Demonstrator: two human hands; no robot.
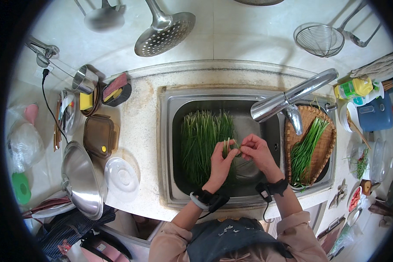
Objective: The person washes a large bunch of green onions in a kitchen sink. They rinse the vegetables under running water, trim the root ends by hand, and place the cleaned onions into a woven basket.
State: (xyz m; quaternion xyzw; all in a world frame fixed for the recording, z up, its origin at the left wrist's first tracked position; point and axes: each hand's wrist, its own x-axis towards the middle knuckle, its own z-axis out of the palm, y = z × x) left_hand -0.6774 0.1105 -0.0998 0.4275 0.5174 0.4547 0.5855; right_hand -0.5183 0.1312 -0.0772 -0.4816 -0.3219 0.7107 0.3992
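Over the large basin of a stainless steel sink [249,182], my left hand [222,160] grips a few green stalks [227,144] that look like garlic chives, their pale ends up. The fingertips of my right hand [256,152] are pinched close beside them on a thin strand, too fine to make out well. A thick bed of the same chives [198,147] fills the basin's left side, partly behind my left hand. To the right, a woven bamboo basket [324,154] rests over the smaller basin and carries a bundle of chives [309,150].
A chrome faucet [294,93] reaches over the divider between the basins. On the left counter are a steel lid [82,180], a clear plastic lid [121,178] and a brown container [99,136]. Bottles [353,88] and bowls stand at right. A skimmer [165,34] hangs on the wall.
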